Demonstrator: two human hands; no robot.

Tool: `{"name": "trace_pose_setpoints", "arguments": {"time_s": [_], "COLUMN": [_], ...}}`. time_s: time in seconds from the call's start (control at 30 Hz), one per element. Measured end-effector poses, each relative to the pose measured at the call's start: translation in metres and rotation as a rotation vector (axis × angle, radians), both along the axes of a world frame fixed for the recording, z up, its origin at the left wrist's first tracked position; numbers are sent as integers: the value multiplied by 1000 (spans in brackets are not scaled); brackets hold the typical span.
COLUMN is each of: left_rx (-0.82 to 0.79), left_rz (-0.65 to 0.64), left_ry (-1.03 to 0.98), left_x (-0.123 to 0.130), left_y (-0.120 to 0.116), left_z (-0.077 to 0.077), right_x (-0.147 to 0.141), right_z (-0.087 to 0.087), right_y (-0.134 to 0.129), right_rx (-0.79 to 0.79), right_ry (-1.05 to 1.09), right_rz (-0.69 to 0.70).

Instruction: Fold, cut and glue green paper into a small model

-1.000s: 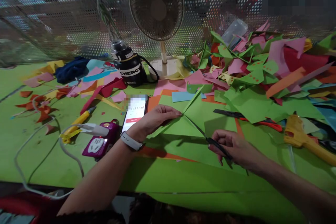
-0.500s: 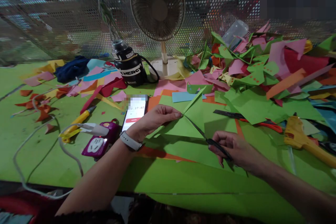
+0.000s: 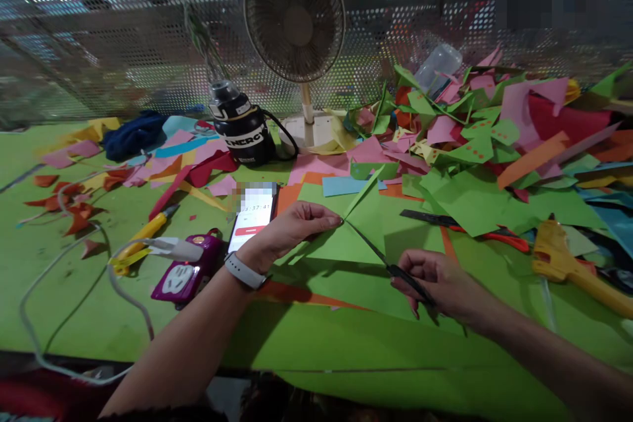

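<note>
While the left hand (image 3: 307,227) pinches a folded green paper strip (image 3: 364,190) at its lower end, the right hand (image 3: 440,282) has black scissors (image 3: 368,245) by the handles. Left grip: closed on the strip between thumb and fingers, a pale watch (image 3: 244,270) on the wrist. Right grip: closed around the scissors, their blades slanting up and leftward to the left fingertips; whether the blades are parted, too small to tell. Strip: above green paper sheets (image 3: 346,280), its free end pointing up and away to the right. Between the hands: a gap bridged by the blades, the sheets beneath. Under the sheets: orange paper, its edge showing on the near side. Tabletop (image 3: 336,336): green, a bare band running between the sheets and its near edge. Beside the left forearm: one lit phone (image 3: 250,214), one purple power socket (image 3: 186,271) with a white plug, one yellow cutter (image 3: 148,231), one looping cable (image 3: 33,335). Right of the sheets: red-handled scissors (image 3: 504,237) and one yellow glue gun (image 3: 564,264). Far side: one black bottle (image 3: 244,135), one fan (image 3: 298,25), and a heap of coloured paper scraps (image 3: 475,138) reaching toward the right edge.
</note>
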State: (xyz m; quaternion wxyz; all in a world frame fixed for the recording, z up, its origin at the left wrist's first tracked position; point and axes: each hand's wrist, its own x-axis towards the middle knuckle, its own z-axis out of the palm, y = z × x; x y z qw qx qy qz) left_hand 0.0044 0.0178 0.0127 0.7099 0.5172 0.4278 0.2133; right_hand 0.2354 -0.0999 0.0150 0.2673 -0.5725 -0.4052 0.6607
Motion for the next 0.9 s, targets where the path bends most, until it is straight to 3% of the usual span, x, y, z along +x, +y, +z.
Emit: {"name": "trace_pose_setpoints", "arguments": {"time_s": [0.9], "left_rx": [-81], "left_rz": [52], "left_ry": [-56], "left_x": [2], "left_y": [0], "left_z": [-4], "right_x": [4], "right_z": [-8], "right_y": [-1], "right_rx": [84], "right_ry": [-29], "right_rz": [33]}}
